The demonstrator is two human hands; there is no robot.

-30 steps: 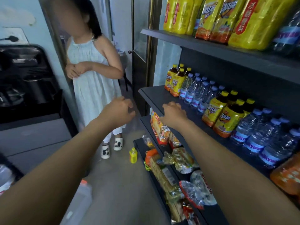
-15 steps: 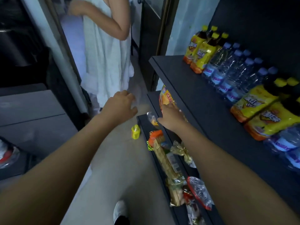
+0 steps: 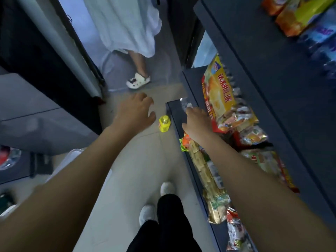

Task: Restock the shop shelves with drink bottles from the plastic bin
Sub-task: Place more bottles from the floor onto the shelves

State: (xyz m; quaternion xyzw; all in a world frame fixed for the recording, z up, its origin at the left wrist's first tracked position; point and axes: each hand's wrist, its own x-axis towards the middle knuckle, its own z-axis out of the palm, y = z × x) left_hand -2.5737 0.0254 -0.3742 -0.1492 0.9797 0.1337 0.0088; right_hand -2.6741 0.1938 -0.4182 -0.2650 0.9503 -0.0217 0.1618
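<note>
A small yellow drink bottle (image 3: 164,123) stands upright on the floor tiles, right against the front corner of the lowest dark shelf (image 3: 175,113). My left hand (image 3: 135,111) hovers just left of it with loosely curled fingers, holding nothing. My right hand (image 3: 197,122) reaches over the lowest shelf just right of the bottle, fingers pointing down and empty. On the upper shelf board (image 3: 254,60) at top right, yellow-orange labelled bottles (image 3: 298,17) and blue-labelled water bottles (image 3: 323,35) show blurred.
Snack packets (image 3: 218,91) and long wrapped packs (image 3: 205,171) fill the lower shelves. A person in a white dress (image 3: 127,24) stands ahead, a sandal (image 3: 138,81) near the bottle. A grey counter (image 3: 36,110) is on the left. My own feet (image 3: 166,188) are below.
The view has tipped down from the drink shelves toward the floor. Both my hands have dropped lower, closing in on the yellow bottle and the lowest shelf corner.
</note>
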